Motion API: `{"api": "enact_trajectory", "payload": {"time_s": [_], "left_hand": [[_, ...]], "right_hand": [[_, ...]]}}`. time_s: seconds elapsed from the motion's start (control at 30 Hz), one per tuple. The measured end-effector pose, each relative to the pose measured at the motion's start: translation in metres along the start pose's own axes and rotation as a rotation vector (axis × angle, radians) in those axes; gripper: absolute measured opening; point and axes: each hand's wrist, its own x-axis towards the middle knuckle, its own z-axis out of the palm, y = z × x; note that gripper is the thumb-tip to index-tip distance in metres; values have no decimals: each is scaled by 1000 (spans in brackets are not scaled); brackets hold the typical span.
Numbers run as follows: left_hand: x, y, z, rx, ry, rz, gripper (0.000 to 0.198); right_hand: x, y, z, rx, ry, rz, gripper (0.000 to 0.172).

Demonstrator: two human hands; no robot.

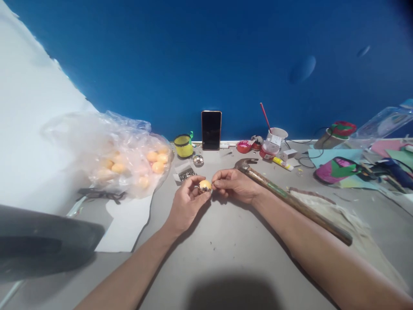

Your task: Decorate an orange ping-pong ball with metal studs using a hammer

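Status: one ball (205, 185) partway, by my read. It's in my left hand (189, 196), out over the middle of the desk (183, 267), well forward of the back edge. Left fingers are gripping it by the side and underneath. Lower part is silver, top is bare orange, so that cap looks like what's left. My right hand (235, 186) is just beside the ball's right side, fingertips bunched; can't tell if they're closed on a bit or loose (too small to see).

Apparently done: one silver ball (198, 160), resting behind the small box, toward the back edge; no orange visible on it from here.

Containers:
- small box (177, 176), just past my left fingers: shiny metal bits (187, 174) in it
- clear bag (129, 125), left part of the desk: several orange balls (158, 167), all plain as far as I can see through the plastic
- yellow cup (184, 148), near the back edge, left of the phone (211, 130): can't see what's inside
- white cup (283, 134), back edge, right of the phone: red stick (265, 116) standing in it
- red dish (244, 151), between phone and white cup: something pink in it
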Motion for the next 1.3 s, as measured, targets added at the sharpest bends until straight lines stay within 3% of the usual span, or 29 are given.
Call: {"api": "enact_trajectory", "payload": {"time_s": [0.57,1.3], "left_hand": [[1,0,2,-69,-39,-35,51],[2,-1,3,-75,-42,-45,47]], "right_hand": [[-2,0,1,2,1,-24,32],[-4,-5,8,-169,81,13,24]]}}
